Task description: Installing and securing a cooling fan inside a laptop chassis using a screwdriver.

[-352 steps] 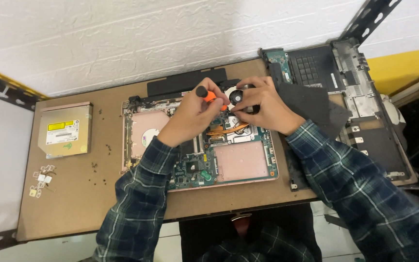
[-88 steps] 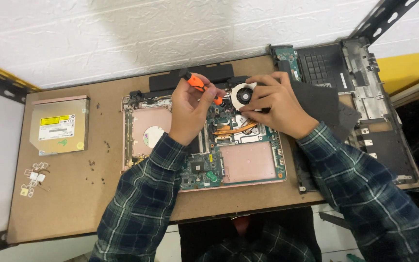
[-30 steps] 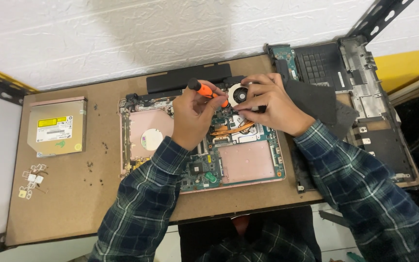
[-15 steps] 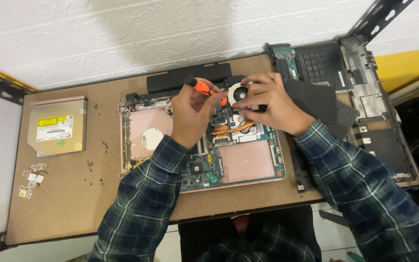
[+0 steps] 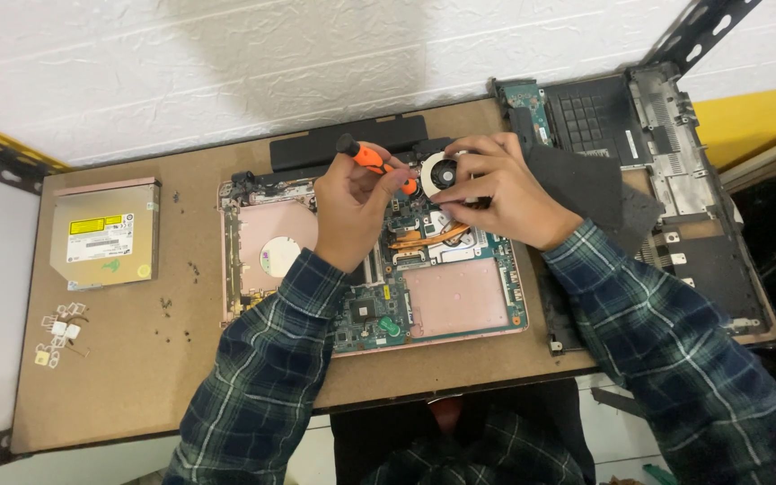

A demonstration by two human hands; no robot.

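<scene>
Screwdriver (image 5: 370, 159): one; hands: two; fan (image 5: 443, 172): one

Orange-and-black screwdriver (image 5: 372, 160), pink laptop base (image 5: 455, 296), dark plaid sleeves (image 5: 262, 377), brown table (image 5: 136, 359)

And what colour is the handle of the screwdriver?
The screwdriver in the left hand has an orange handle with a black end cap, seen in the head view.

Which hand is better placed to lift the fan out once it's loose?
Probably the right hand: its fingers already rest on the round fan. The left hand is occupied gripping the orange screwdriver.
</scene>
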